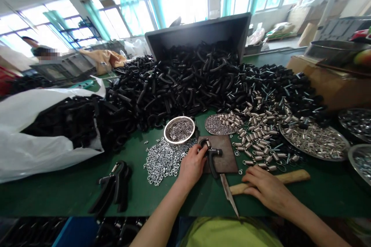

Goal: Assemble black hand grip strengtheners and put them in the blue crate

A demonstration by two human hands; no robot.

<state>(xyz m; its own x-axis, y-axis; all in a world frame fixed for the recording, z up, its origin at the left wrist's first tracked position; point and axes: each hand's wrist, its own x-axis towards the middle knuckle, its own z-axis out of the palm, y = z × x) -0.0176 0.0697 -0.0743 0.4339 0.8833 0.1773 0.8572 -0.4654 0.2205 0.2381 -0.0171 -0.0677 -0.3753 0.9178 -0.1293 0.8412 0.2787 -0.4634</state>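
My left hand [193, 166] pinches a black hand grip strengthener [213, 162] against a dark square metal plate [228, 154]. A coil spring [208, 144] shows at the top of that strengthener, close to my fingertips. My right hand [268, 189] is curled over the wooden handle of a hammer [294, 176]. The hammer's narrow metal head [228, 195] points toward the table's front edge, just below the plate. Loose metal nuts [162, 162] lie left of my left hand. Several coil springs [261, 142] are scattered beyond my right hand.
A big heap of black handles [185, 85] spills from a tipped grey crate [197, 31]. Metal bowls [179, 141] and trays of small parts [315, 139] stand around. Assembled strengtheners [113, 187] lie left; a white sack [43, 162] is beyond. Another person [37, 48] is far left.
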